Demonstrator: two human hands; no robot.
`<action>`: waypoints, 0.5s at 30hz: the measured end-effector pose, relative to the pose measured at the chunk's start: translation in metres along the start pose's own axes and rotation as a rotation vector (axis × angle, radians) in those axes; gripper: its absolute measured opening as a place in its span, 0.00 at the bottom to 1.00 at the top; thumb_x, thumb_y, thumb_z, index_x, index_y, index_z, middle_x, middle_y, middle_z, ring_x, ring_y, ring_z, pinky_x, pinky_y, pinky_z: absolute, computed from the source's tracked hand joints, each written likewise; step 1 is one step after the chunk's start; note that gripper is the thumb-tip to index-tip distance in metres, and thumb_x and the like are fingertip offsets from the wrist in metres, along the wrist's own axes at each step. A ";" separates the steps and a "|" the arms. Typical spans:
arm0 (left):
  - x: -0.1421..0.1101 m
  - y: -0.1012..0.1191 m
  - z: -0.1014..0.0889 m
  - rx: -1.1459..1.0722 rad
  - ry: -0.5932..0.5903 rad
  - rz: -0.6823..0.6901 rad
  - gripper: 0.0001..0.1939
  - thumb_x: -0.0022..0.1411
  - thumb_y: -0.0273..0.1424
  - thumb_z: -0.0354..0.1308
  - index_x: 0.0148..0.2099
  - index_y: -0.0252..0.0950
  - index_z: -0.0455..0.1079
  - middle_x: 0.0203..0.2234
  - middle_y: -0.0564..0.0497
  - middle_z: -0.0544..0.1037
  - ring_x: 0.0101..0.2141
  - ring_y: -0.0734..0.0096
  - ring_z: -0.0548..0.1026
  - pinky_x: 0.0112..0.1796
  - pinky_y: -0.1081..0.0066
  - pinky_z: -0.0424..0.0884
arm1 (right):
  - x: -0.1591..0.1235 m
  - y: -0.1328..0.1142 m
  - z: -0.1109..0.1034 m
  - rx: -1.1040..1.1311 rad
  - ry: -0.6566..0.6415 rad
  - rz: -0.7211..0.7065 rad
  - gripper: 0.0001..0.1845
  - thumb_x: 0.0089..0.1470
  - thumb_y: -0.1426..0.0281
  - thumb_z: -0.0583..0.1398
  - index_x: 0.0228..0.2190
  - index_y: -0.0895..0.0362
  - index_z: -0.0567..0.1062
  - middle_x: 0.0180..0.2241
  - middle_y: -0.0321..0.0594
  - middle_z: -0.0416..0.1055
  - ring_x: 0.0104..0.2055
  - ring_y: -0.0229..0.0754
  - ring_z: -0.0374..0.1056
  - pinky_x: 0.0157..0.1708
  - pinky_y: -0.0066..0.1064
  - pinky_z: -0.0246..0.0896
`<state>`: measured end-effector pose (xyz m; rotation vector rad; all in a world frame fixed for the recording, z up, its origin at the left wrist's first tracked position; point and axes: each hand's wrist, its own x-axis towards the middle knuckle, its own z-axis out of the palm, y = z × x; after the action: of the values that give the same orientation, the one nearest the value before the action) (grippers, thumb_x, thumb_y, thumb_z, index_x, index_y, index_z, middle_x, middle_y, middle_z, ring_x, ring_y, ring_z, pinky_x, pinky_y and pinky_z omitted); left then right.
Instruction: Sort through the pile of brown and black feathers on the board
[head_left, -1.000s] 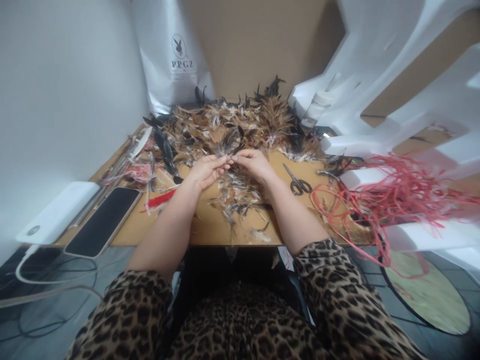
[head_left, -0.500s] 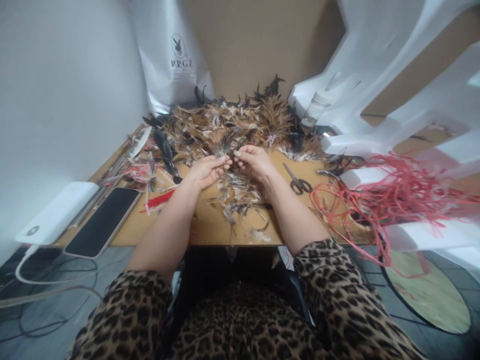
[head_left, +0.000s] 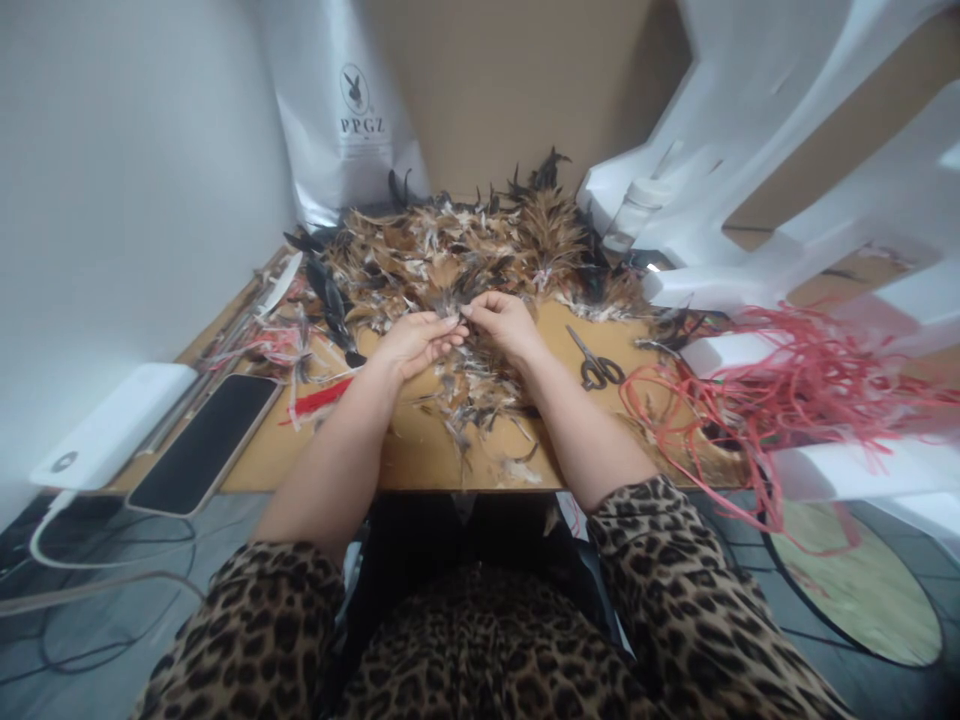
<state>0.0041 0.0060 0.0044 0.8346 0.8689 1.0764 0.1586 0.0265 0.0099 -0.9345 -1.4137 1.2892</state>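
Feathers, brown and pale, small tuft (head_left: 448,300): at the middle of the table, just beyond your fingertips, against the near side of the heaped feather pile (head_left: 442,240).

Left hand (head_left: 416,342): thumb and forefinger appear to grasp the tuft's base, other fingers curled loosely.

Right hand (head_left: 506,322): fingertips pinched in close beside the left; whether anything lies between them, you cannot tell from this view.

Step in hand, as judged: close two-handed fingertip work on the tuft. Next move, as judged: calls for a steady left pinch and light, precise right fingers, since fine quills could slip or splay.

Surface: tan tabletop (head_left: 420,450). Near middle, loose feathers (head_left: 476,390). Right, dark-handled scissors (head_left: 600,372), blades slightly apart; farther right, tangled pink strips (head_left: 817,380). Left, red strip (head_left: 321,397), long dark feathers (head_left: 328,300), phone (head_left: 202,445) with dark screen, white device (head_left: 116,425) with cable (head_left: 90,567).

Room: pale wall (head_left: 135,170) to the left; silvery bag (head_left: 360,170), lettered PPGZ, at far left; brown panel (head_left: 517,90) behind; clear container (head_left: 634,215), tilted, at far right; dark-rimmed oval object (head_left: 862,590) low at near right.
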 end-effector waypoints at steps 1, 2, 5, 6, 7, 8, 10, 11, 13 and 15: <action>0.000 0.000 0.000 0.007 0.003 0.000 0.02 0.53 0.21 0.60 0.30 0.25 0.72 0.23 0.45 0.77 0.20 0.80 0.73 0.19 0.84 0.66 | 0.001 0.001 0.000 -0.024 0.008 -0.008 0.18 0.36 0.58 0.66 0.21 0.59 0.69 0.16 0.30 0.63 0.19 0.29 0.54 0.20 0.23 0.48; 0.000 0.000 0.001 0.015 0.005 0.001 0.02 0.52 0.21 0.61 0.30 0.25 0.72 0.23 0.45 0.77 0.19 0.80 0.73 0.20 0.84 0.67 | 0.001 0.002 0.000 -0.041 0.013 -0.015 0.18 0.36 0.58 0.65 0.21 0.59 0.69 0.17 0.31 0.64 0.20 0.29 0.54 0.21 0.24 0.48; 0.000 -0.001 0.000 0.052 0.002 0.009 0.02 0.51 0.21 0.62 0.29 0.25 0.72 0.22 0.45 0.76 0.19 0.81 0.73 0.21 0.83 0.67 | 0.001 0.003 0.001 -0.041 0.012 -0.026 0.17 0.37 0.59 0.65 0.21 0.59 0.69 0.18 0.32 0.66 0.21 0.30 0.56 0.21 0.24 0.49; 0.000 -0.002 0.000 0.068 0.000 0.016 0.03 0.51 0.22 0.62 0.29 0.25 0.72 0.21 0.46 0.76 0.19 0.81 0.72 0.22 0.83 0.67 | 0.001 0.003 0.002 -0.029 0.011 -0.023 0.17 0.37 0.59 0.65 0.21 0.59 0.69 0.18 0.32 0.66 0.20 0.29 0.56 0.21 0.24 0.49; 0.000 -0.002 0.000 0.084 -0.005 0.023 0.03 0.51 0.22 0.62 0.28 0.25 0.72 0.21 0.46 0.76 0.19 0.82 0.72 0.22 0.83 0.67 | 0.000 0.002 0.003 -0.015 0.010 -0.016 0.17 0.36 0.59 0.65 0.21 0.59 0.68 0.18 0.32 0.66 0.20 0.29 0.55 0.21 0.24 0.49; 0.000 -0.002 -0.001 0.103 -0.012 0.029 0.03 0.51 0.23 0.62 0.28 0.25 0.72 0.21 0.46 0.76 0.19 0.82 0.72 0.22 0.83 0.67 | -0.001 0.001 0.003 -0.001 0.012 -0.007 0.17 0.36 0.59 0.65 0.20 0.59 0.68 0.17 0.31 0.65 0.19 0.29 0.54 0.20 0.24 0.48; 0.000 -0.003 -0.002 0.141 -0.027 0.035 0.05 0.50 0.25 0.64 0.27 0.26 0.73 0.20 0.46 0.76 0.18 0.82 0.71 0.21 0.83 0.67 | -0.001 0.001 0.003 0.038 0.028 0.004 0.17 0.37 0.60 0.65 0.20 0.59 0.67 0.15 0.29 0.62 0.17 0.28 0.52 0.19 0.23 0.47; 0.000 -0.003 -0.003 0.159 -0.032 0.034 0.06 0.49 0.26 0.64 0.27 0.26 0.73 0.20 0.46 0.76 0.18 0.82 0.71 0.20 0.83 0.67 | 0.000 0.000 0.002 0.064 0.049 0.006 0.17 0.37 0.60 0.65 0.20 0.58 0.66 0.14 0.28 0.60 0.16 0.28 0.51 0.18 0.23 0.46; 0.001 -0.003 -0.005 0.178 -0.022 0.033 0.08 0.48 0.28 0.65 0.28 0.26 0.73 0.21 0.46 0.76 0.18 0.81 0.72 0.19 0.83 0.66 | 0.004 0.001 -0.002 0.121 0.110 0.002 0.17 0.37 0.60 0.65 0.21 0.58 0.66 0.13 0.27 0.58 0.15 0.28 0.50 0.17 0.23 0.44; 0.002 -0.002 -0.007 0.154 0.019 0.044 0.08 0.48 0.28 0.65 0.30 0.26 0.73 0.22 0.46 0.77 0.18 0.80 0.72 0.18 0.83 0.66 | 0.007 0.002 -0.010 0.148 0.173 0.002 0.17 0.38 0.59 0.65 0.21 0.58 0.66 0.13 0.27 0.58 0.15 0.28 0.50 0.16 0.23 0.42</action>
<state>-0.0009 0.0085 -0.0006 0.9773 0.9625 1.0668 0.1665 0.0363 0.0086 -0.9240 -1.1686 1.2643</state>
